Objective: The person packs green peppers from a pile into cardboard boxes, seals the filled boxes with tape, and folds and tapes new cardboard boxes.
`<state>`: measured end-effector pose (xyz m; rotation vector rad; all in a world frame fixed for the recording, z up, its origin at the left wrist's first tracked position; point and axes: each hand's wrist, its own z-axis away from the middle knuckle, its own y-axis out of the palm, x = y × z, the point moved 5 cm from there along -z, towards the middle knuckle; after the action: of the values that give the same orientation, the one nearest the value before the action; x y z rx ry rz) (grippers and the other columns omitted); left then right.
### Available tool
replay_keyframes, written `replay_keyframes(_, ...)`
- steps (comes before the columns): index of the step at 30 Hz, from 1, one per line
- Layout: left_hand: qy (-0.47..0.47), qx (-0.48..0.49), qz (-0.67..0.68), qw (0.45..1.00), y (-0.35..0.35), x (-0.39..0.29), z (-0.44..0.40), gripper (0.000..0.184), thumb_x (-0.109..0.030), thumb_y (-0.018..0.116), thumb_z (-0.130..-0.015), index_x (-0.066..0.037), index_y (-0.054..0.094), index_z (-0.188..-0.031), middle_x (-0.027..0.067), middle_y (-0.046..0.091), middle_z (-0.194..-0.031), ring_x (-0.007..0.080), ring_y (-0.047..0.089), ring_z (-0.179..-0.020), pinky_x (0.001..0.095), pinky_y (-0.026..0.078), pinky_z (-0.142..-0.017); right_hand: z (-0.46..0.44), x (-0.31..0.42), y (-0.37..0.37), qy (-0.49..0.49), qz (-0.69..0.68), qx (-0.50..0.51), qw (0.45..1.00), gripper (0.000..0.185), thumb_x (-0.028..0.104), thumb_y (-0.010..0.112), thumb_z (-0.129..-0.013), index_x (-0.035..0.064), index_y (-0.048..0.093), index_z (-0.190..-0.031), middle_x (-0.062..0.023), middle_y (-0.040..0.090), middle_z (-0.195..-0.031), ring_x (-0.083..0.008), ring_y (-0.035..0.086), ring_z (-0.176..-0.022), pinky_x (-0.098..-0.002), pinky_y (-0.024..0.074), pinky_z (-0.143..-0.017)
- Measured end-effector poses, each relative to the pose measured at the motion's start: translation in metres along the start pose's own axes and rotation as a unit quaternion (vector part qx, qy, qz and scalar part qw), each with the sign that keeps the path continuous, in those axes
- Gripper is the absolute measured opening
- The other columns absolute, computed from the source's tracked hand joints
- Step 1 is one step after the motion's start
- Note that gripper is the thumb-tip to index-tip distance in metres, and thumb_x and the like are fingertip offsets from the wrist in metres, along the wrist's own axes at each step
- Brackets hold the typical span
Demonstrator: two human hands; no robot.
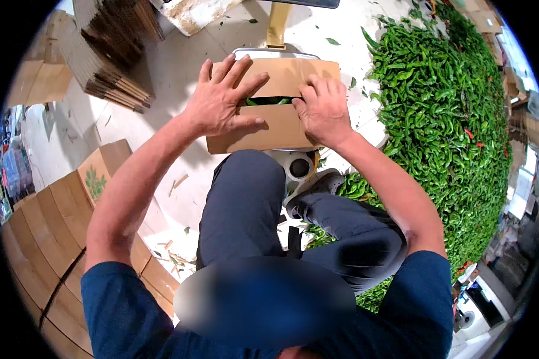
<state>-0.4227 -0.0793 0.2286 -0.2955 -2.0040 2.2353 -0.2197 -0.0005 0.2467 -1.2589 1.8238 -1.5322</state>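
Under everything you have a pale floor (182,69), with leaves and scraps scattered. The large heap of green peppers (437,119) covers its right side, with few red ones. At your left stand cartons (48,221); one bears a green leaf print (94,182). Behind them lies stacked cardboard (105,54). Before your knees, your box (281,125) covers most of a platform (250,52), whose far edge shows; its long axis runs left to right. Your left hand (221,102) spreads wide on both flaps; your right hand (326,110) bends its fingers at the slot, and whether it grips I cannot tell. Peppers inside (281,101) show through.
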Motion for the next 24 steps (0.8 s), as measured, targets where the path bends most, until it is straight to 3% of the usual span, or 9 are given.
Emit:
replay_keyframes(3,-0.008,-0.026,0.020,0.999,0.002,0.004,0.000,0.098,-0.090,0.047,-0.075,-0.037,0.032,-0.155,0.0169,0.023,-0.163,0.0420,0.023,-0.148,0.0642,0.013,-0.117,-0.003,0.003,-0.001,-0.010,-0.016,-0.028,0.999,0.026,0.026,0.070,-0.083,0.0051,0.065,-0.098,-0.0126,0.059,-0.108,-0.0323,0.055,-0.101,-0.0470,0.0400,-0.095)
replay_keyframes(8,-0.013,0.014,0.083,0.996,-0.002,0.013,-0.005,0.113,-0.092,0.057,-0.064,-0.031,0.031,-0.156,0.0178,0.024,-0.162,0.0408,0.025,-0.148,0.0618,0.016,-0.117,-0.009,0.011,-0.011,0.018,-0.029,-0.026,0.999,0.029,0.026,0.071,-0.082,0.0044,0.066,-0.101,-0.0154,0.059,-0.111,-0.0346,0.054,-0.109,-0.0479,0.0400,-0.098)
replay_keyframes(11,-0.009,0.038,0.102,0.994,-0.006,0.018,-0.010,0.120,-0.089,0.066,-0.059,-0.028,0.030,-0.157,0.0189,0.025,-0.162,0.0406,0.026,-0.148,0.0612,0.017,-0.117,-0.021,0.055,-0.017,-0.132,-0.068,-0.034,0.988,0.033,0.030,0.071,-0.083,0.0059,0.067,-0.104,-0.0159,0.058,-0.120,-0.0342,0.053,-0.117,-0.0501,0.0373,-0.104)
replay_keyframes(13,-0.006,0.049,0.117,0.992,-0.004,0.023,-0.013,0.123,-0.082,0.074,-0.057,-0.027,0.028,-0.157,0.0197,0.026,-0.161,0.0406,0.028,-0.147,0.0609,0.020,-0.115,-0.028,0.070,-0.003,-0.112,-0.103,-0.023,0.988,0.035,0.035,0.070,-0.085,0.0075,0.068,-0.106,-0.0148,0.057,-0.126,-0.0331,0.051,-0.122,-0.0508,0.0357,-0.107)
replay_keyframes(19,-0.009,0.031,0.120,0.992,0.004,0.023,-0.011,0.112,-0.072,0.075,-0.065,-0.027,0.029,-0.157,0.0192,0.026,-0.161,0.0396,0.027,-0.148,0.0621,0.019,-0.115,-0.023,0.072,0.012,-0.095,-0.132,-0.005,0.987,0.048,0.048,0.071,-0.083,0.0044,0.070,-0.105,-0.0121,0.061,-0.126,-0.0313,0.051,-0.125,-0.0530,0.0333,-0.110)
replay_keyframes(24,0.001,0.031,0.101,0.994,0.003,0.022,-0.010,0.104,-0.072,0.069,-0.073,-0.025,0.029,-0.156,0.0196,0.030,-0.158,0.0391,0.029,-0.146,0.0623,0.021,-0.114,-0.029,0.070,0.014,-0.077,-0.121,0.026,0.989,0.047,0.048,0.072,-0.083,0.0047,0.070,-0.101,-0.0118,0.057,-0.132,-0.0324,0.050,-0.128,-0.0543,0.0322,-0.112)
